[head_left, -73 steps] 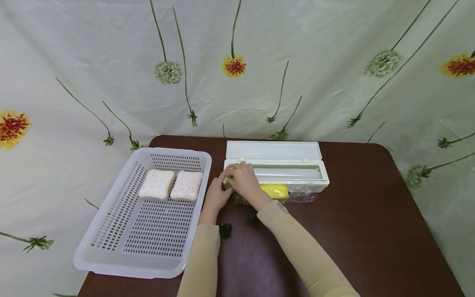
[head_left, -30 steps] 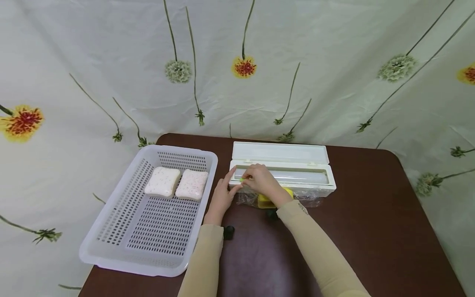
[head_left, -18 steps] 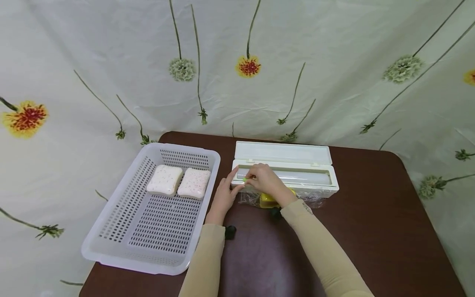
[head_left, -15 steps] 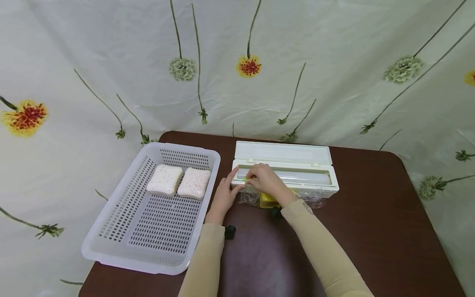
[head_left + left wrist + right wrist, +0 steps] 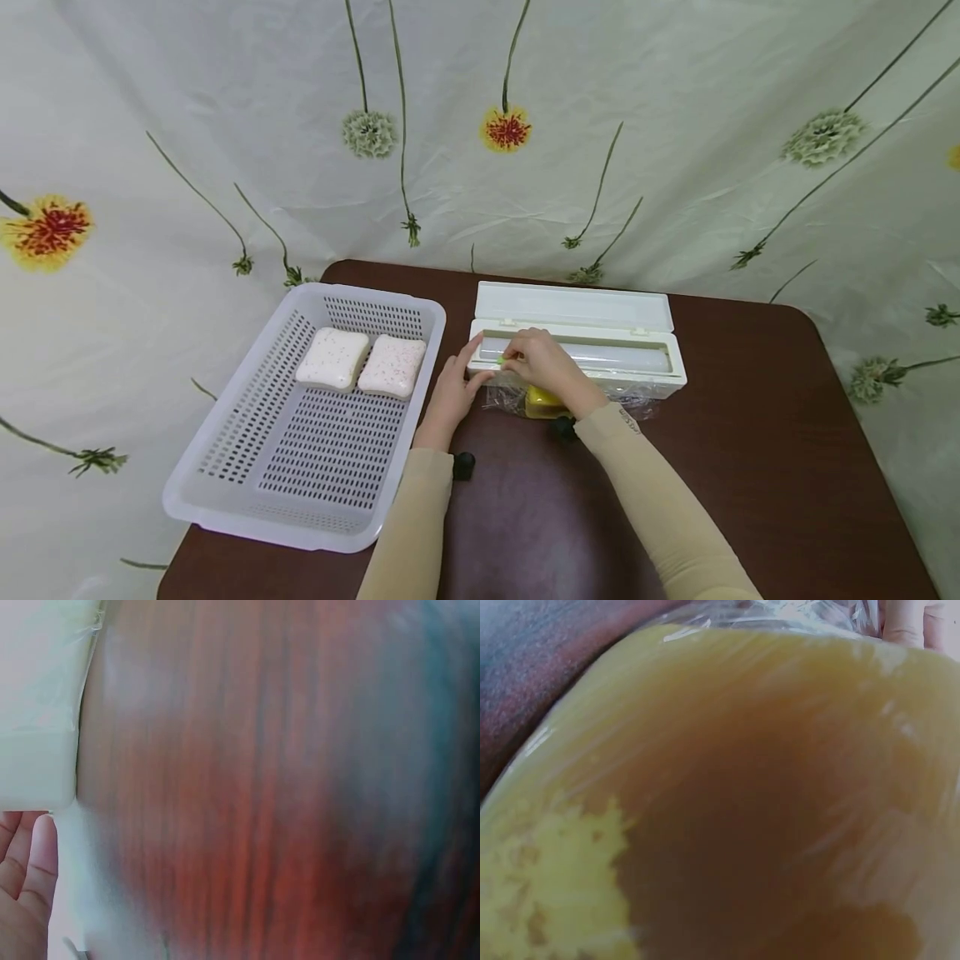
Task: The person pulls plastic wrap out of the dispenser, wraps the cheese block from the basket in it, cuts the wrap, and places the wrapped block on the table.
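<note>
A white cling film dispenser [image 5: 577, 382] lies at the back of the table with its lid raised and a film roll [image 5: 615, 358] inside. My left hand [image 5: 447, 400] holds its left end, thumb at the front edge and index finger on top. My right hand [image 5: 546, 363] pinches a small green slide cutter [image 5: 501, 361] near the left end of the front rail. Clear film [image 5: 780, 615] hangs over the front, covering a yellow rounded block [image 5: 543, 405] below my right wrist. The forearm hides part of the block.
A white perforated plastic basket [image 5: 174, 492] stands to the left. Two pillow-shaped speckled blocks, one white [image 5: 333, 358] and one pinkish [image 5: 393, 365], lie inside. A flower-patterned curtain [image 5: 675, 83] hangs behind the brown table [image 5: 750, 467].
My right hand has slid the green cutter a short way right along the dispenser's front rail. My left hand stays at the left end. The head view has shifted slightly.
</note>
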A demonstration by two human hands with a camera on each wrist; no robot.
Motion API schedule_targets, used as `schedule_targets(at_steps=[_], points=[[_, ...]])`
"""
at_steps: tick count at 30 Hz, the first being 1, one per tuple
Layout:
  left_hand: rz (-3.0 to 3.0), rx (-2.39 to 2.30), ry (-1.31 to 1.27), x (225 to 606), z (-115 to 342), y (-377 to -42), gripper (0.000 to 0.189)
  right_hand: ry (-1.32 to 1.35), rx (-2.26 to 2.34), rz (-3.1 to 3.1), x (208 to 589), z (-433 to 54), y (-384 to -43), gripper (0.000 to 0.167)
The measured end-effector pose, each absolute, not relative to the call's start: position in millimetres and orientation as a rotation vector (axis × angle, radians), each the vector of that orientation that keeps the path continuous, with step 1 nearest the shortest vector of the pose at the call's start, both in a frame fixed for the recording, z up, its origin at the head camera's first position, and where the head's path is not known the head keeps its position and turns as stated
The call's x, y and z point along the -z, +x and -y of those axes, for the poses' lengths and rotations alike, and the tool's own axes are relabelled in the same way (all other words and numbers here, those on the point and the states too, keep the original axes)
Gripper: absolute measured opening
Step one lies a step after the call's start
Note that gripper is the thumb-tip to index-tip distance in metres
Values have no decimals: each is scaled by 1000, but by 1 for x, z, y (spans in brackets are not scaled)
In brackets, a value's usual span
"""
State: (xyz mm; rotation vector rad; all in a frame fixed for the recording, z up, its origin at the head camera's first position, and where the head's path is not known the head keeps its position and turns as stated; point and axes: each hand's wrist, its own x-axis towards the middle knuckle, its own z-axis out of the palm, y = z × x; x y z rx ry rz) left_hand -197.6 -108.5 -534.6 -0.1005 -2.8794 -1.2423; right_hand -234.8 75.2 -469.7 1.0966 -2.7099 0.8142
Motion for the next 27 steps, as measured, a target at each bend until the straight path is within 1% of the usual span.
schedule_targets(at_steps=[10, 20, 27], points=[[2881, 1244, -97, 535, 107, -199, 70, 1066, -763, 2730, 469, -80, -234, 11], [2874, 1250, -107, 536, 108, -199, 70, 1104, -794, 2653, 476, -97, -234, 16], [2882, 1278, -92, 536, 105, -199, 71, 1043, -715, 2685, 472, -103, -228, 13]])
